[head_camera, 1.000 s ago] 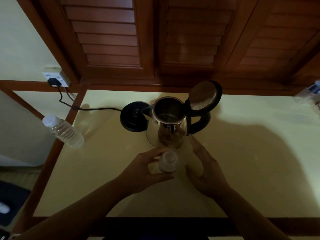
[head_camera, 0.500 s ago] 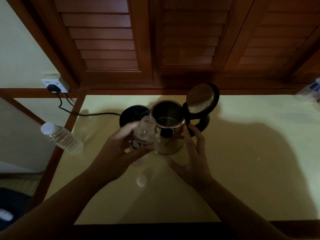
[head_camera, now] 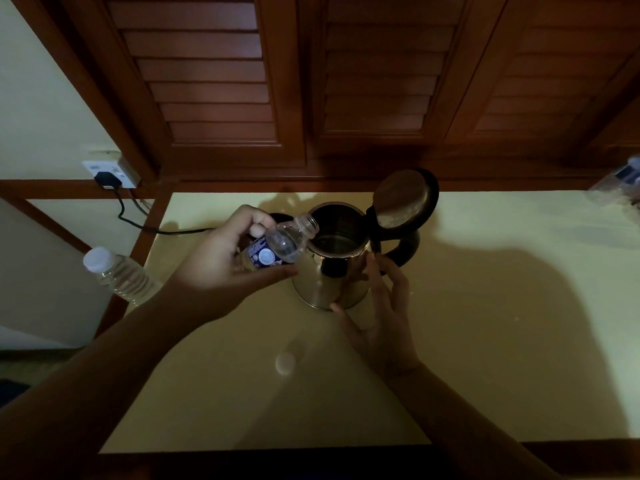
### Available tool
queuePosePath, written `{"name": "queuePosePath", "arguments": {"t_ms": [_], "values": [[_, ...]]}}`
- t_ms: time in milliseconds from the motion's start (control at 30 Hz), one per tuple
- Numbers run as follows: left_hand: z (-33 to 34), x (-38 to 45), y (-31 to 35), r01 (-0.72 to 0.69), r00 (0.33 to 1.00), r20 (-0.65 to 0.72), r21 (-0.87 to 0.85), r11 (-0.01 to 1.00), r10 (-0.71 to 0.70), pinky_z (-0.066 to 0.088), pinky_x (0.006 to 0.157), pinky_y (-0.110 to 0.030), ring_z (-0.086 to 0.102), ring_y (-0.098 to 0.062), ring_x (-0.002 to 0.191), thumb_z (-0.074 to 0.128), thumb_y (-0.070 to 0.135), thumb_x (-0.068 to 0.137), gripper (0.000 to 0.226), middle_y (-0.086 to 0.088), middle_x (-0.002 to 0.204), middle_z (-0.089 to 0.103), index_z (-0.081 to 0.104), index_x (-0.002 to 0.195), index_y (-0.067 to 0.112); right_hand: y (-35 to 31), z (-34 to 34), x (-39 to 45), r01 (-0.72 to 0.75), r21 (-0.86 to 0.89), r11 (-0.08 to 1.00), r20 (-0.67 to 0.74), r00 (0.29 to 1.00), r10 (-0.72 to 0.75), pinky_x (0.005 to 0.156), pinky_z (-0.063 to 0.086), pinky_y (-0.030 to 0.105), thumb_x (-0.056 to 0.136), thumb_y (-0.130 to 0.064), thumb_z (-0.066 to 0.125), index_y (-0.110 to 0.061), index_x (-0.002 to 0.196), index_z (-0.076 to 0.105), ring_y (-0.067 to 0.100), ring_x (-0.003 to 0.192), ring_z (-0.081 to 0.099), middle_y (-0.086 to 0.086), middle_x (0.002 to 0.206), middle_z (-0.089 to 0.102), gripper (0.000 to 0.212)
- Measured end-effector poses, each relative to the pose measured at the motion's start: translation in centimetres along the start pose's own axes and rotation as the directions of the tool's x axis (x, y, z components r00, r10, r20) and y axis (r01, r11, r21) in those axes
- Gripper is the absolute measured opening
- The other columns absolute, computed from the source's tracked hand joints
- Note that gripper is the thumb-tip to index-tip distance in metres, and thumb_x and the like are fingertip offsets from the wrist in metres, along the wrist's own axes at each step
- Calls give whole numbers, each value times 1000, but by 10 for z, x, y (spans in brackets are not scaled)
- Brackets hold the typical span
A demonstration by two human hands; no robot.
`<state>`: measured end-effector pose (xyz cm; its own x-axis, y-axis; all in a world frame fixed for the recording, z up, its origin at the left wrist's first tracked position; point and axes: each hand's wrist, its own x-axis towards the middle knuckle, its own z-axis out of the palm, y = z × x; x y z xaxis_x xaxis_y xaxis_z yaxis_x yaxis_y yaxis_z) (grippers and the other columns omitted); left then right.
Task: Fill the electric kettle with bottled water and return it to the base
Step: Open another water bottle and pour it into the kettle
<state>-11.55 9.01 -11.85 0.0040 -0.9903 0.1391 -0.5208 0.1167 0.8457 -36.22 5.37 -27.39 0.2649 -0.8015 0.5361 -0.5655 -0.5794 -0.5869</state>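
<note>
Standing near the middle of the desk's far edge: the shiny stainless-steel electric kettle (head_camera: 332, 271), off its round black base (head_camera: 277, 216), of which only a sliver is showing just behind and to the left. Hinged lid (head_camera: 403, 199) tipped fully back, mouth wide open.

Now tilting over that mouth: the small clear plastic water bottle with a blue and white label (head_camera: 277, 245), uncapped, neck pointing right and reaching the kettle's left rim. A second ago standing upright on the desk nearer the front edge; half a second ago lifted beside the kettle; now angled toward pouring. No stream visible yet in the dim light, so likely only starting to pour.

Grasping the bottle round its body: the left hand (head_camera: 221, 261), fingers and thumb curled about it. Steadying the kettle: the right hand (head_camera: 377, 313), fingers straight and spread, fingertips touching the steel wall by the black handle (head_camera: 401, 251), having slid forward from the desk's middle.

Lying loose toward the front of the desk: the small white bottle cap (head_camera: 284, 363), off and out of the way.

Further out, at the desk's left edge: a second clear water bottle with a white cap (head_camera: 117, 273), sealed and full. Running from the base to the white wall socket (head_camera: 110, 173) beyond the far left corner: a black cord (head_camera: 138, 223).
</note>
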Motion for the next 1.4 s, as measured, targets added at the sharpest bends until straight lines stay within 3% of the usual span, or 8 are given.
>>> {"name": "queuePosePath", "arguments": {"t_ms": [100, 200, 300, 400, 567, 700, 1033, 1400], "values": [[-5, 3, 2, -46, 999, 11, 82, 996, 45, 48, 65, -7, 69, -1, 91, 85, 36, 75, 49, 11, 101, 68, 59, 114, 21, -4, 1, 0, -9, -7, 1000, -9, 1000, 9, 119, 43, 46, 92, -41, 76, -15, 163, 26, 39, 152, 35, 11, 166, 23, 91], [-7, 7, 2, -88, 996, 25, 138, 987, 85, 48, 72, -7, 70, -3, 95, 87, 36, 76, 49, 14, 104, 68, 59, 114, 23, -9, 3, 0, -2, -36, 999, 27, 1000, 3, 130, 18, 32, 97, -39, 72, -16, 168, 11, 31, 164, 12, 3, 177, 0, 96], [-10, 11, 2, -112, 994, 37, 172, 979, 107, 46, 70, -5, 69, -2, 93, 89, 34, 75, 50, 17, 104, 67, 61, 114, 22, -13, 5, -1, -35, -13, 999, 93, 995, 36, 130, 7, 22, 100, -38, 65, -29, 168, -11, 24, 165, 0, -10, 177, -16, 102], [-13, 16, 2, -117, 992, 61, 203, 972, 107, 48, 68, -11, 69, -6, 90, 90, 35, 74, 52, 15, 101, 68, 61, 115, 21, -15, 8, -3, -61, 3, 998, 108, 992, 60, 128, 3, 18, 103, -40, 57, -30, 167, -16, 20, 165, -5, -13, 175, -20, 97], [-16, 23, 3, -135, 989, 88, 236, 962, 117, 58, 75, -39, 72, -13, 89, 84, 48, 73, 53, 8, 103, 70, 60, 115, 26, -14, 11, -4, -47, 27, 999, 117, 992, 44, 129, 6, 22, 103, -31, 64, -29, 166, -18, 21, 165, -7, -11, 175, -23, 103], [-20, 28, 5, -152, 987, 96, 300, 942, 129, 57, 72, -46, 71, -12, 81, 81, 61, 75, 52, 10, 101, 70, 62, 114, 33, -12, 12, -4, 6, -10, 1000, 107, 994, -5, 129, 20, 47, 104, -36, 56, -23, 166, -17, 24, 165, -7, -7, 175, -23, 97], [-21, 38, 9, -158, 982, 152, 360, 920, 110, 58, 67, -44, 73, -11, 72, 80, 59, 72, 49, 10, 97, 73, 65, 112, 36, -8, 16, -6, 45, -107, 993, 109, 993, -33, 126, 31, 55, 106, -40, 51, -19, 166, -18, 25, 165, -6, 1, 176, -21, 94], [-26, 46, 13, -174, 979, 177, 464, 868, 102, 58, 68, -43, 71, -7, 75, 82, 57, 74, 46, 15, 93, 72, 67, 114, 40, -8, 13, -5, 74, -84, 994, 99, 993, -65, 124, 31, 50, 100, -27, 71, -23, 166, -20, 27, 163, 3, -4, 176, -22, 112]]}}
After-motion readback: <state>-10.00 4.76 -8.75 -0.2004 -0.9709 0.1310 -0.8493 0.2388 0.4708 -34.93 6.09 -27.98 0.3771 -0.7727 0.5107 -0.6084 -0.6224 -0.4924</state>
